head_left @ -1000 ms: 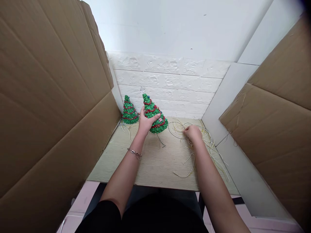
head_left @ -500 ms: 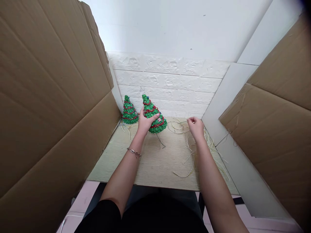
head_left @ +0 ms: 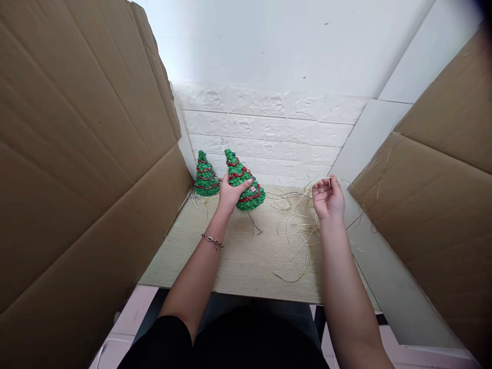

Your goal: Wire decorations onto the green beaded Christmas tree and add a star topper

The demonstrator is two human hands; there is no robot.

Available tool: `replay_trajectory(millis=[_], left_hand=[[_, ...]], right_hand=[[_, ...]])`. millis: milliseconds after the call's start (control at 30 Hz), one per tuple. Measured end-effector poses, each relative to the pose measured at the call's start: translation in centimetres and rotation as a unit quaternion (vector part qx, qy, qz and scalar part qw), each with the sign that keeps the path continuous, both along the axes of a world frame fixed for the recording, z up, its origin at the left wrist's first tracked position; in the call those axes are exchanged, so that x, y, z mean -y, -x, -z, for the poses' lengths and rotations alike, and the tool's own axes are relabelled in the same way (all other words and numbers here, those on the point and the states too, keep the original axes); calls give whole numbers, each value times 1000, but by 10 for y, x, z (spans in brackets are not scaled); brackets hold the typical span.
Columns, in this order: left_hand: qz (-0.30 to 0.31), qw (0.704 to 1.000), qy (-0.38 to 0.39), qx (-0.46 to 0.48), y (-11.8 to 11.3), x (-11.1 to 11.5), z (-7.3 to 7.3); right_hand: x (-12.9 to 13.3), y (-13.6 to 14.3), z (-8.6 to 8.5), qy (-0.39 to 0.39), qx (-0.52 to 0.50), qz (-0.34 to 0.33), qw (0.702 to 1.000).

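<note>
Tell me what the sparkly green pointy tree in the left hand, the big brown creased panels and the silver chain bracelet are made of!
Sparkly green pointy tree: perhaps moulded plastic or resin; its bumpy surface glitters.
Big brown creased panels: probably matt cardboard, with straight fold lines.
Silver chain bracelet: likely shiny metal; its links gleam.

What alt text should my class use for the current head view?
A person's left hand holds a tilted, red-trimmed green miniature Christmas tree; the right hand pinches a pale strand beside more loose strands on the tabletop. A similar tree stands to the left.
</note>
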State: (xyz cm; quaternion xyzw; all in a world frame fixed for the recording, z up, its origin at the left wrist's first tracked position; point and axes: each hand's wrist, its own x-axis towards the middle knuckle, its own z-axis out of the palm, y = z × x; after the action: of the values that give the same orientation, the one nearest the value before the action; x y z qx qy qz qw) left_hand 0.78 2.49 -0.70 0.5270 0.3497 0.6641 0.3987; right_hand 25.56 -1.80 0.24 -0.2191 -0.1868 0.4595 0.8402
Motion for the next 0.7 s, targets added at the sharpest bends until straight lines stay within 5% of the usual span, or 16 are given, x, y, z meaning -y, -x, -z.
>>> replay_trajectory(millis=[200, 333, 500, 700], left_hand=[[0, 1000, 8, 3, 0, 0, 1], [-4, 1000, 7, 0, 0, 0, 1], [0, 1000, 6, 7, -1, 1, 0], [11, 1000, 12, 8, 0, 1, -2]], right_hand=[[-5, -5, 7, 100, 46, 18, 994], [-10, -5, 18, 212, 147, 41, 965], [-11, -4, 22, 243, 256, 46, 935], [-7, -5, 12, 126, 58, -92, 986]])
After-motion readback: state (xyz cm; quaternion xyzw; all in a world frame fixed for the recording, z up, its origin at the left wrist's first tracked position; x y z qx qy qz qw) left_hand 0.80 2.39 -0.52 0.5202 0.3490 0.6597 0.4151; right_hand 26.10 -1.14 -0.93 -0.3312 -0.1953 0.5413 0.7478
